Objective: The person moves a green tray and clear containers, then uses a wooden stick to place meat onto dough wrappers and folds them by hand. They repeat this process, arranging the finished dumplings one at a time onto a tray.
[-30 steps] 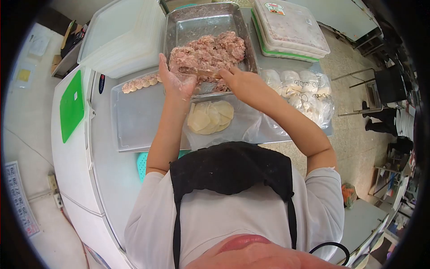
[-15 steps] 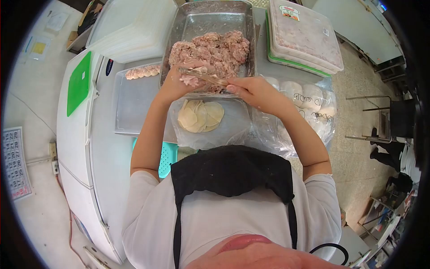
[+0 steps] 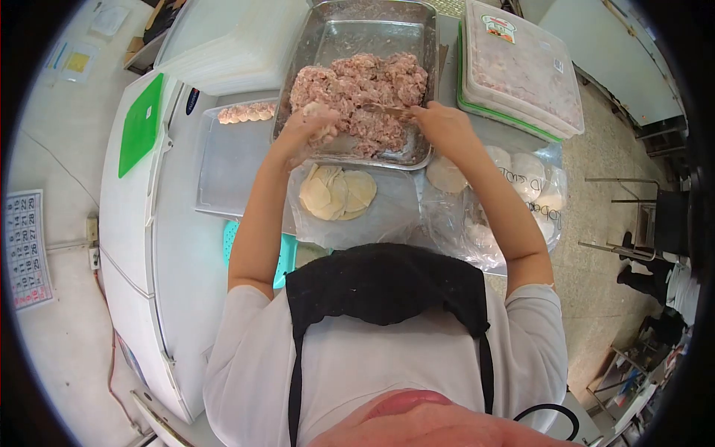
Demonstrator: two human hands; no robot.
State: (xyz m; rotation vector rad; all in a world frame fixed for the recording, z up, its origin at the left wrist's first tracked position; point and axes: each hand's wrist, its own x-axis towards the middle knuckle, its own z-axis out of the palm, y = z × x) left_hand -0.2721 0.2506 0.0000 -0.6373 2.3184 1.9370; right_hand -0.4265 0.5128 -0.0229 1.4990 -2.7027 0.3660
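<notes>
My left hand is at the left side of a metal pan, fingers curled round a filled dumpling wrapper; it is partly hidden against the meat. In my right hand is a flat spatula, its blade in the ground meat heaped in the pan. A stack of round, pale dumpling wrappers lies on a plastic sheet just below the pan. To the left, a translucent tray has a row of filled dumplings along its far edge.
Stacked translucent trays stand at the back left. At the back right is a lidded box of meat with a green-rimmed one under it. Bagged wrapper stacks lie beneath my right forearm. A turquoise basket sits below the tray.
My right hand has moved the spatula off the wrapper and away to the right, into the meat. My left hand stays near the pan's left side. The view has shifted slightly.
</notes>
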